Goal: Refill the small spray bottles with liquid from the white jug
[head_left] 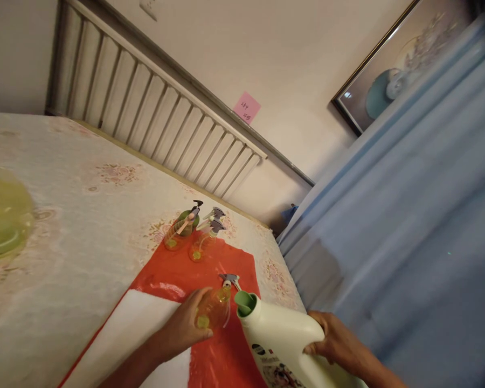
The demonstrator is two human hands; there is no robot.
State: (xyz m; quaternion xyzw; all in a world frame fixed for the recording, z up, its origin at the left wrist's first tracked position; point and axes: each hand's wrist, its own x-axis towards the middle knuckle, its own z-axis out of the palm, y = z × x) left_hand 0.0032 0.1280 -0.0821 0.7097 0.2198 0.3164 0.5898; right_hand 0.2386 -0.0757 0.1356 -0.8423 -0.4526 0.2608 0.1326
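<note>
My left hand (192, 320) is wrapped round a clear, yellow-tinted bottle (215, 311), its narrow neck leaning toward the right. A large pale-green jug (283, 339) with a green pouring spout (246, 303) is gripped at its handle by my right hand (339, 342). The jug is tilted, and its spout sits close beside the bottle's neck. Whether liquid is flowing between them, I cannot tell. Just behind the neck lies a grey spray trigger head (230, 280) with a thin tube, on the red mat (178, 277).
At the mat's far end are several clear bottles (200, 248), a dark green container (188, 223) and other trigger or pump heads (217, 218). A yellow-green translucent basin (8, 215) stands on the flowered tablecloth (84, 226). White paper (145, 323) lies on the mat. A blue curtain (408, 215) hangs at right.
</note>
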